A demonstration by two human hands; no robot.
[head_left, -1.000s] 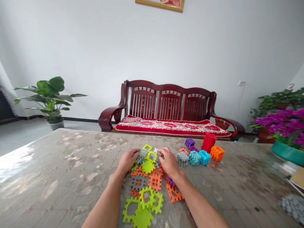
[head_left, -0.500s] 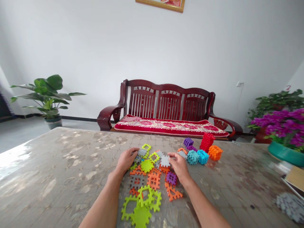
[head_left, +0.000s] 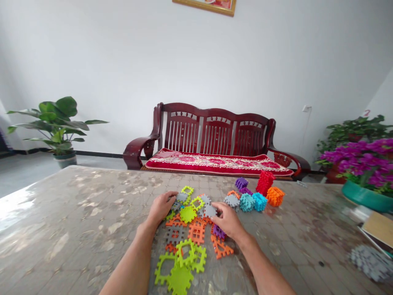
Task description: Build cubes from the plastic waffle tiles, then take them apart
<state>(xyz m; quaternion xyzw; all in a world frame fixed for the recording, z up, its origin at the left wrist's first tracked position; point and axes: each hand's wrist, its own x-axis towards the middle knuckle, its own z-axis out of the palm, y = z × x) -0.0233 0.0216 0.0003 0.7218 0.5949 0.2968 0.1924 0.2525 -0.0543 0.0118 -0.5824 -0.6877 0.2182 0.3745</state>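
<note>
A pile of flat interlocking plastic tiles [head_left: 190,229] in green, orange, grey and purple lies on the table in front of me. My left hand [head_left: 160,208] rests on the pile's far left edge, its fingers curled over a grey tile [head_left: 181,197]. My right hand [head_left: 226,221] pinches another grey tile [head_left: 210,210] at the pile's right side. Beyond it stand built cubes: grey [head_left: 231,201], teal [head_left: 247,202], blue [head_left: 260,201], orange [head_left: 275,196], purple [head_left: 241,183] and a taller red block [head_left: 264,183].
The marble-patterned table [head_left: 76,221] stretches wide to the left. A teal pot of purple flowers [head_left: 365,196], a book [head_left: 379,227] and a grey block cluster [head_left: 368,262] sit at the right. A wooden bench [head_left: 215,143] and a potted plant [head_left: 58,123] stand behind.
My right hand has drawn back from the pile's far side toward me with a grey tile in its fingers. My left hand has stayed on the pile's left edge.
</note>
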